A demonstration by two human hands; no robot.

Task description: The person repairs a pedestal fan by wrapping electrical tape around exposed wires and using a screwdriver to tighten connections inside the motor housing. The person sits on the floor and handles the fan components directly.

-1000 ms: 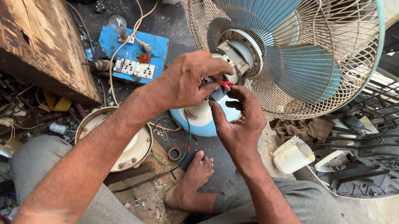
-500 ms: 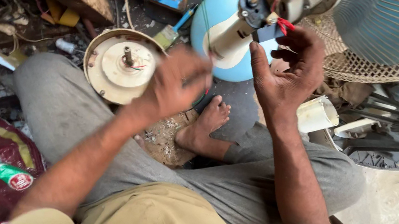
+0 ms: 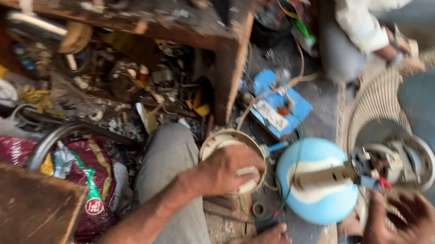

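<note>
- Your left hand (image 3: 227, 170) now lies on the round cream cover (image 3: 232, 157) by your knee; a second ago it was up at the fan's motor beside your right, so it has dropped away from that work.
- Left fingers (image 3: 247, 173) curl over the cover's near rim and grip it, while the cover rests on the floor against your grey trouser leg (image 3: 170, 190).
- Your right hand (image 3: 402, 229) stays just below the bare motor end (image 3: 371, 171), fingers spread and blurred; you hold nothing that shows, and whether they touch the red-tipped wires (image 3: 384, 182) cannot be told.
- The fan (image 3: 429, 157) lies tilted, its blue base dome (image 3: 316, 180) between your hands and its cage to the right.
- The view has swung left since the earlier frames, bringing the cluttered wooden surface (image 3: 129, 13) and a blue switch board (image 3: 276, 105) on the floor into frame.
- Judging by this, the cover is the part in hand and the motor waits open.
- Another person's sleeve (image 3: 359, 16) shows at the top edge.
</note>
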